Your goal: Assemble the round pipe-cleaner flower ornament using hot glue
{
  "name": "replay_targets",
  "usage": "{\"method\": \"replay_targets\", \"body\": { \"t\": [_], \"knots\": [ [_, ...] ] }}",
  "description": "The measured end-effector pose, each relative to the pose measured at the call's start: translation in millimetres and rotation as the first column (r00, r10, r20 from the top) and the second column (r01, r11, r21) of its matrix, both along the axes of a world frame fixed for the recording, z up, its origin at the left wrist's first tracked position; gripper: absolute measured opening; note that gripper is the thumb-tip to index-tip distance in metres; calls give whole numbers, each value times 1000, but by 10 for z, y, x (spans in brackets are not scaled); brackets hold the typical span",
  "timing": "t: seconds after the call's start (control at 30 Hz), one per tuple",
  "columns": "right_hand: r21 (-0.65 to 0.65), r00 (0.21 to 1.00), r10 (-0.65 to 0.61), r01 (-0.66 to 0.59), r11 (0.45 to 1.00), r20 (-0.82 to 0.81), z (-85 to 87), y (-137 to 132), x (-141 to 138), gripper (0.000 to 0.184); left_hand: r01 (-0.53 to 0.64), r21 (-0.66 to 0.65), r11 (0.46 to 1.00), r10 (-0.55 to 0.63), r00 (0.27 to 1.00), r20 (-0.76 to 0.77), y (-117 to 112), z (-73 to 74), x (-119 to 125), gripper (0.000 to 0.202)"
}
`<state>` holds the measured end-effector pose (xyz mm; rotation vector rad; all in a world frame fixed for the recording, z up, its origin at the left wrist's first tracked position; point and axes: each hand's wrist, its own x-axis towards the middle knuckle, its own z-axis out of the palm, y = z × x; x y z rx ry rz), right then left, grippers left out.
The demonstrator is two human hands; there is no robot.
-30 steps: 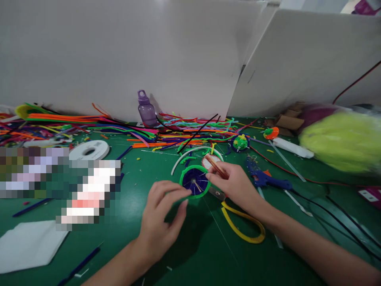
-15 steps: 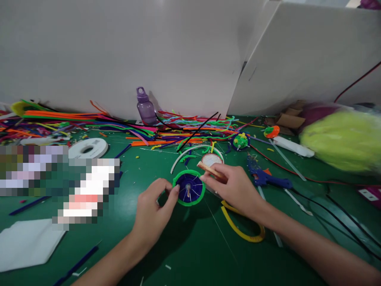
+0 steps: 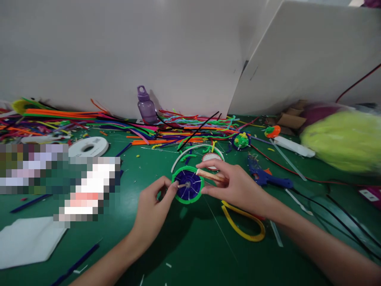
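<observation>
Two hands, left hand [image 3: 150,206] and right hand [image 3: 235,186], pinch the green-rimmed blue pipe-cleaner disc [image 3: 188,185] by its rim; it looks light, soft and crushable, the right also gripping a thin wooden stick [image 3: 208,174].

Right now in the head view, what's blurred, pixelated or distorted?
Head view: pixelated blocks cover the table's left side; the yellow-green fluffy pile and the right forearm are motion-smeared; the blue-and-green wheel between the left hand and right hand stays sharp; wide-angle bending shows at the edges.

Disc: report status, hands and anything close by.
Left hand and right hand both pinch the disc. Right hand also holds a stick. Scissors lie under the right wrist.
</observation>
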<state>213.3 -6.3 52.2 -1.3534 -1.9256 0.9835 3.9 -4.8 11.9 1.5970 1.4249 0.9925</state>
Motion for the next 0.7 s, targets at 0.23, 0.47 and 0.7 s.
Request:
{"method": "replay_targets", "body": {
  "t": [0.23,0.47,0.7],
  "knots": [
    [63,994,78,-83,995,81,47,24,56,18,235,-511,827,42,880,473,43,-14,17,24],
    [-93,997,41,-47,995,-63,7,34,50,22,245,-334,910,-183,961,206,61,22,48,42],
    [-148,994,-15,-1,989,-105,-6,16,-20,27,271,-128,954,-247,953,175,-1,55,8,32]
  ]
}}
